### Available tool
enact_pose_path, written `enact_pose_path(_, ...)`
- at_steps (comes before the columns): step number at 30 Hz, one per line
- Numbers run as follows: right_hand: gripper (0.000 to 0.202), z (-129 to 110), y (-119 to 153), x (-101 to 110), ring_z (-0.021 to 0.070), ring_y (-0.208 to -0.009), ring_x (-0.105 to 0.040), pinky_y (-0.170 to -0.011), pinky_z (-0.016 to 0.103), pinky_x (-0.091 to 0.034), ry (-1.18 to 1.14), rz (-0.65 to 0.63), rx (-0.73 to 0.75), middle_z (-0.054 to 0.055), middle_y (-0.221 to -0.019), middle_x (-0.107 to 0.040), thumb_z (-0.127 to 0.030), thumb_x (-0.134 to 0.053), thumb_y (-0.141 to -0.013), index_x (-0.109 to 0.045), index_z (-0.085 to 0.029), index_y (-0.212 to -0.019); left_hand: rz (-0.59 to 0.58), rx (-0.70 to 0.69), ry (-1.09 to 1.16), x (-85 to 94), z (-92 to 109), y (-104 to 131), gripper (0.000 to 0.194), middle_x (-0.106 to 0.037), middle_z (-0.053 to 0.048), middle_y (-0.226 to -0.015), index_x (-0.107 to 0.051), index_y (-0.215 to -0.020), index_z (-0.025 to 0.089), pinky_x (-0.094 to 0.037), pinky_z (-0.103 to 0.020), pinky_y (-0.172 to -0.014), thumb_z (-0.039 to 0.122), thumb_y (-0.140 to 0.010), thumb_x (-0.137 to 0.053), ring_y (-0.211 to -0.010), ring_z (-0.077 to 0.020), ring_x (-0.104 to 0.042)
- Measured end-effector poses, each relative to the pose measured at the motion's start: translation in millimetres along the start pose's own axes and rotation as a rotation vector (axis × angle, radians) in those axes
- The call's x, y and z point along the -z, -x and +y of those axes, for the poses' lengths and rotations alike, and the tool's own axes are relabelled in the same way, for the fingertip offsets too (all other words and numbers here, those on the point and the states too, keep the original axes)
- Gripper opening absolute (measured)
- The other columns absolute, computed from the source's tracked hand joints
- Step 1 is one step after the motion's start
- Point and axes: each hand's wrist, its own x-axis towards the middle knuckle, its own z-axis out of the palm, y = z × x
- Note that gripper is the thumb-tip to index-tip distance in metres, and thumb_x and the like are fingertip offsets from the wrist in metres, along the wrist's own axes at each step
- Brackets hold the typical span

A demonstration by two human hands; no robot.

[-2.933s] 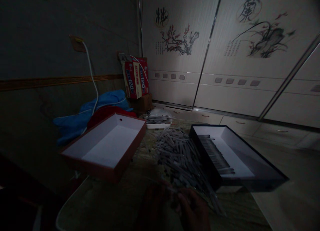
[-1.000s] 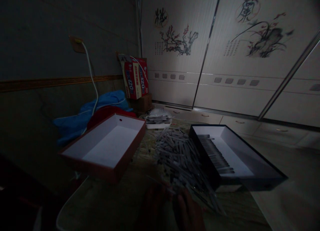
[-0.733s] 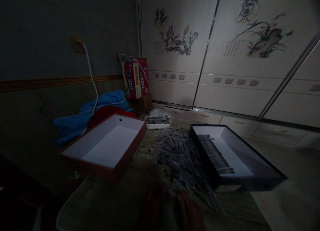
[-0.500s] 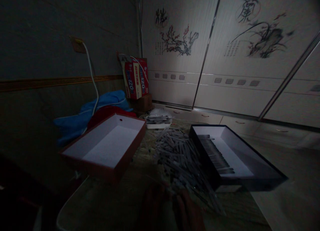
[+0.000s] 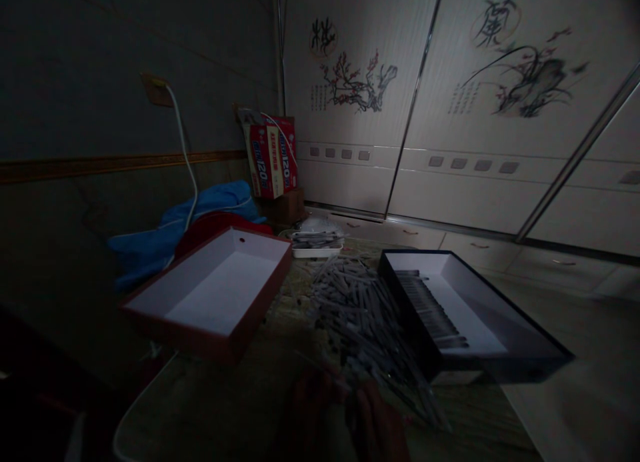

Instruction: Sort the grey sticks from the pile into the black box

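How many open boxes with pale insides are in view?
2: the red box, left of the pile of thin sticks, and the dark box, right of it.

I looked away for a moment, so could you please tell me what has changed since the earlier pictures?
The right hand has shifted slightly toward the left hand; it is too dark to tell whether anything was taken or let go. The pile of pen-like sticks, the red box and the dark box stayed put.
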Motion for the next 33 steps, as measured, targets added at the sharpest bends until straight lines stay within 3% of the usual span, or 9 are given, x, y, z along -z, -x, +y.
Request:
enact_pose_path(4, 0.049, -4, -1, 4, 0.0155, -0.055, -0.064, -0.053, 0.022, -0.048, 0.015, 0.03, 0.016, 0.004, -0.067, -0.068, -0.051, -0.022, -0.091, -0.062, -0.024, -0.085, 0.001, 0.01, -0.011, -2.1, 11, 6, 0.043, -0.07, -0.006, -0.076, -0.067, -0.076, 0.018, -0.048, -0.038, -0.079, 0.055, -0.055, -0.068, -0.08, -0.027, -0.063)
enact_pose_path(10, 0.05, -6, -4, 4, 0.0129, -0.046, -0.06, -0.046, 0.019, -0.043, -0.121, -0.125, -0.07, 0.0, -0.054, -0.063, -0.053, -0.021, -0.091, -0.06, -0.023, -0.081, -0.045, -0.006, -0.005, -0.3, 6, 3, 0.04, -0.07, -0.006, -0.074, -0.067, -0.073, 0.016, -0.048, -0.038, -0.078, 0.053, -0.058, -0.067, -0.076, -0.0259, -0.063)
enact_pose_path(18, 0.053, -5, -1, -2, 0.0124, -0.043, -0.057, -0.045, 0.019, -0.041, -0.058, -0.032, -0.043, -0.001, -0.051, -0.06, -0.054, -0.021, -0.09, -0.059, -0.024, -0.07, -0.001, 0.002, -0.013, 3.7, 4, 3, 0.033, -0.07, -0.006, -0.075, -0.067, -0.07, 0.02, -0.048, -0.037, -0.08, 0.05, -0.058, -0.068, -0.08, -0.0273, -0.063)
enact_pose_path(24, 0.053, -13, -3, 4, 0.0113, -0.041, -0.056, -0.042, 0.017, -0.04, -0.116, -0.103, -0.045, -0.001, -0.049, -0.059, -0.054, -0.022, -0.09, -0.06, -0.022, -0.072, 0.054, 0.019, -0.017, 4.8, -2, 4, 0.046, -0.068, -0.01, -0.098, -0.066, -0.086, 0.016, -0.041, -0.038, -0.092, 0.048, -0.054, -0.071, -0.102, -0.03, -0.057)
enact_pose_path(28, 0.052, -19, -3, 3, 0.0157, -0.062, -0.067, -0.055, 0.02, -0.048, -0.142, -0.087, 0.022, 0.004, -0.074, -0.071, -0.055, -0.023, -0.089, -0.065, -0.025, -0.092, 0.016, 0.065, -0.003, 4.5, -9, -1, 0.045, -0.068, -0.011, -0.102, -0.064, -0.092, 0.014, -0.039, -0.039, -0.095, 0.046, -0.06, -0.066, -0.105, -0.0299, -0.056)
enact_pose_path(30, 0.051, -21, -3, 2, 0.0165, -0.068, -0.068, -0.06, 0.021, -0.05, -0.149, -0.076, 0.057, 0.004, -0.083, -0.072, -0.054, -0.022, -0.09, -0.065, -0.026, -0.098, 0.037, 0.017, -0.023, 8.6, -14, -4, 0.041, -0.065, -0.011, -0.11, -0.065, -0.093, 0.016, -0.034, -0.039, -0.101, 0.043, -0.061, -0.067, -0.113, -0.0305, -0.051)
enact_pose_path(33, 0.048, -23, -3, 5, 0.015, -0.063, -0.067, -0.059, 0.02, -0.05, -0.141, -0.064, 0.036, 0.003, -0.075, -0.071, -0.051, -0.025, -0.09, -0.066, -0.026, -0.089, 0.075, -0.113, -0.095, 20.0, -17, -7, 0.04, -0.06, -0.008, -0.12, -0.067, -0.089, 0.022, -0.023, -0.037, -0.108, 0.036, -0.052, -0.075, -0.123, -0.0321, -0.04)
